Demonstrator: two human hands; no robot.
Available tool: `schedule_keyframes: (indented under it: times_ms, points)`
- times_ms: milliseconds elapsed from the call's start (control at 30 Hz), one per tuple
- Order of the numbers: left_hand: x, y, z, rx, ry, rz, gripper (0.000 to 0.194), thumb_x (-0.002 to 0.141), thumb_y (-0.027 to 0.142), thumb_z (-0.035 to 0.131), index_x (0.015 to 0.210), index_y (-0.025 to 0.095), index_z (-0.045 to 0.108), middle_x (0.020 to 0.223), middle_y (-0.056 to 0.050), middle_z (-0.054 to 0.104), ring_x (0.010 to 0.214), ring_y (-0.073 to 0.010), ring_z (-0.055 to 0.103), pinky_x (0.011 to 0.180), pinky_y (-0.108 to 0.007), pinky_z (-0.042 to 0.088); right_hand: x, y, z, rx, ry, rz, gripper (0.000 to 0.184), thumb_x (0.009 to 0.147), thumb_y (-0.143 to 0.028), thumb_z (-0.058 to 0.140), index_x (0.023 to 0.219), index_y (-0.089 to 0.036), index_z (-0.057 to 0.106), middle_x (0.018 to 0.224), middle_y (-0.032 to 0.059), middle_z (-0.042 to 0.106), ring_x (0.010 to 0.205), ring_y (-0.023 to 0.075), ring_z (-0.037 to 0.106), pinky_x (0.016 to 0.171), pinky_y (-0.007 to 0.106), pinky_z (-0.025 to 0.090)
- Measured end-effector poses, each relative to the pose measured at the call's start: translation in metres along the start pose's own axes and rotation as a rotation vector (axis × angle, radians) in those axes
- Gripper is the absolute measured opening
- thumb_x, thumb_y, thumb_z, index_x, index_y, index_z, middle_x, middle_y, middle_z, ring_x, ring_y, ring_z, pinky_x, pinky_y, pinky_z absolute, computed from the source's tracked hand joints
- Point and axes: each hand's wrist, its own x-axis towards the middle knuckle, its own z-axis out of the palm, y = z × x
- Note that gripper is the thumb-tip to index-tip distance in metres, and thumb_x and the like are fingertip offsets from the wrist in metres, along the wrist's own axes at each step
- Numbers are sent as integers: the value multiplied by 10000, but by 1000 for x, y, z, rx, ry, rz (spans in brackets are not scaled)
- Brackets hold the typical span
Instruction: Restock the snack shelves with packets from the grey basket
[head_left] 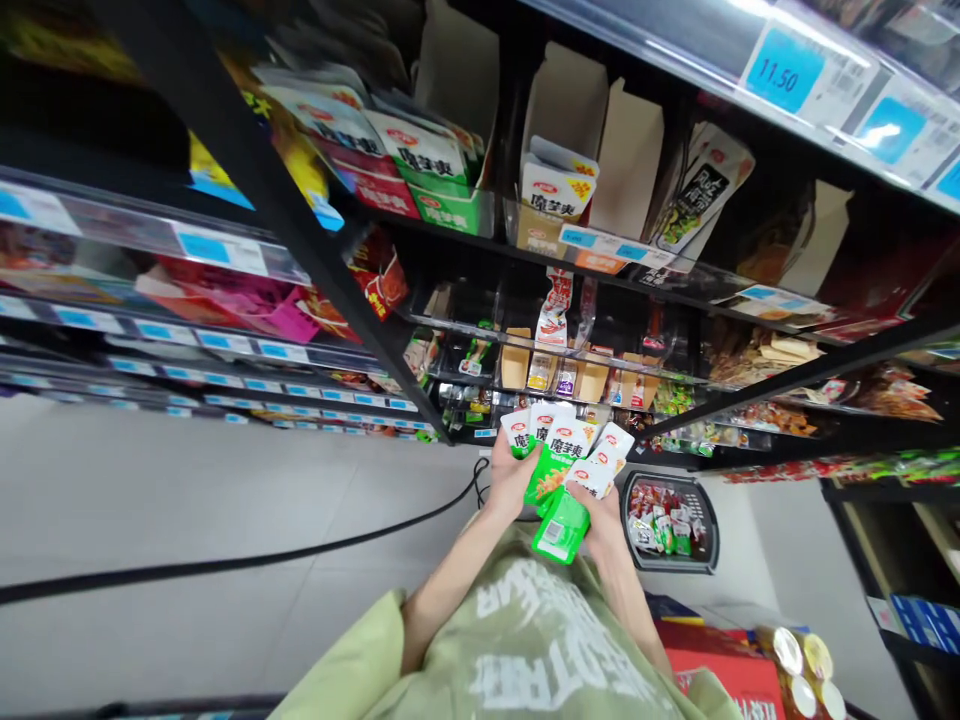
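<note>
Several green and white snack packets [553, 475] are fanned out between my two hands, in front of my chest. My left hand [513, 478] is closed round the packets on the left side, its thumb lying across them. On the right, my right hand [602, 515] grips more of the same packets, thumb on top; one of these tilts toward me with a barcode showing. Above them, a box of matching green packets [427, 160] stands on the upper shelf, beside red-and-white ones. The fingers behind the packets are hidden.
A dark basket [714, 530] holding several snack packets sits on the floor to my right. A black cable [300, 557] crosses the floor at left. Shelf uprights [300, 220] flank the bay. Red boxes [720, 675] and lidded jars [802, 660] stand at lower right.
</note>
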Motion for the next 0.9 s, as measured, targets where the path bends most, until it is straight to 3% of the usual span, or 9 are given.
schedule_keyframes:
  times_ms: [233,400,567,700,800,900]
  points:
    - [-2,-8,-11,127,66,56,532,832,554,780,1249,258,631,1220,-69,752,1125,-273,705,957,-391,568,2,8,0,-12,78,-50,540,500,-223,963,985,-203,725,964,54,830,806,256,789,743,372,664]
    - [7,-9,-31,144,99,119,478,890,635,668,1160,242,634,1115,-45,753,980,-216,693,833,-313,560,12,11,0,6,68,-14,567,514,-239,947,1028,-241,709,995,3,827,849,229,790,760,332,661]
    - [9,-2,-39,232,120,244,436,926,539,661,1212,229,550,905,-15,708,716,-154,638,634,-243,485,16,17,1,-13,44,-29,616,538,-274,947,1097,-240,690,1045,11,823,906,225,791,804,331,661]
    - [5,2,-39,396,160,352,417,990,429,603,1327,230,457,845,-1,702,571,-128,581,546,-229,427,15,24,3,-8,119,-102,644,533,-276,963,1116,-214,698,1109,52,818,975,235,786,842,334,655]
    - [5,5,-39,653,130,536,122,1012,286,528,1058,222,622,848,-18,689,666,-147,623,656,-255,485,13,29,3,-46,233,-173,645,519,-290,977,1093,-179,707,1108,92,817,967,244,785,840,345,655]
    - [6,8,-38,843,43,673,283,987,149,455,864,215,701,901,-48,685,778,-171,657,765,-284,521,12,31,2,-104,279,-249,633,517,-304,981,1068,-142,715,1096,135,816,958,260,784,862,374,652]
